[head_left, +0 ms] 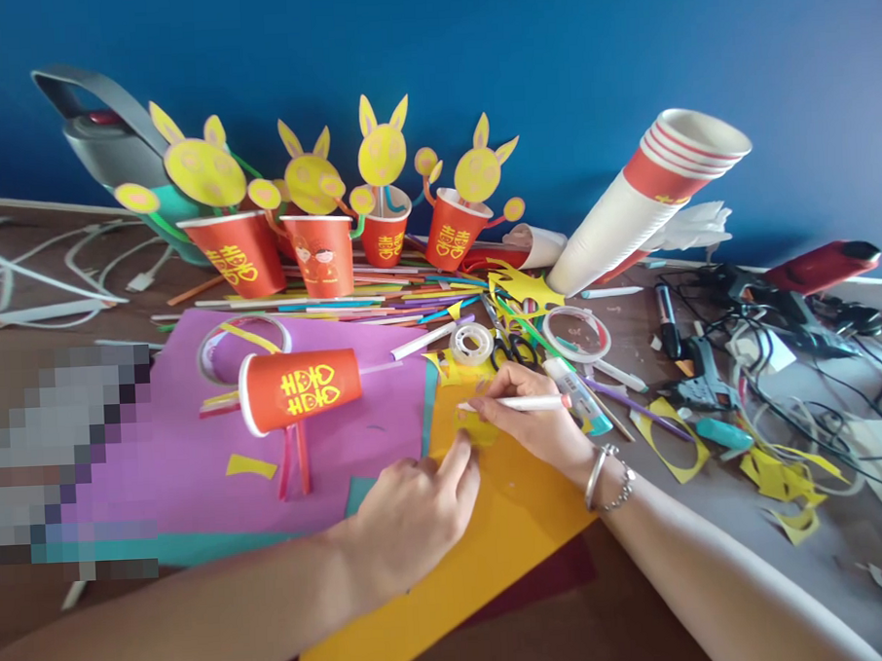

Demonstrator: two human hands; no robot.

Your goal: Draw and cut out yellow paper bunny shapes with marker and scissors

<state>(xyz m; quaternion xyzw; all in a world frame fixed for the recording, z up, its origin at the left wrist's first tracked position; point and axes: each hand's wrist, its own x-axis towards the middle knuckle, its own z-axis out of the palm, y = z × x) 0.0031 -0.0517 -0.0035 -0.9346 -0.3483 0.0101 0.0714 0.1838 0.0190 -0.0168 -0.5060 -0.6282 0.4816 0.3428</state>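
My right hand (528,409) holds a white marker (528,403), its tip at a small yellow piece (478,426) lying on the orange paper (423,585). Fingertips of my left hand (419,507) touch down beside that piece, the fingers bent and close together; nothing else shows in this hand. On the purple paper (189,439), left of my hands, a red paper cup (301,385) lies on its side with pink straws (304,458) under it. Black scissors (515,350) and a tape roll (472,344) are just beyond my right hand.
Red cups (321,263) with yellow rabbit figures stand along the blue wall, behind many straws (410,293). A stack of cups (647,200) leans at the right. Glue gun (698,378), cables and yellow scraps (784,476) lie right; a grey bottle (112,150) stands left.
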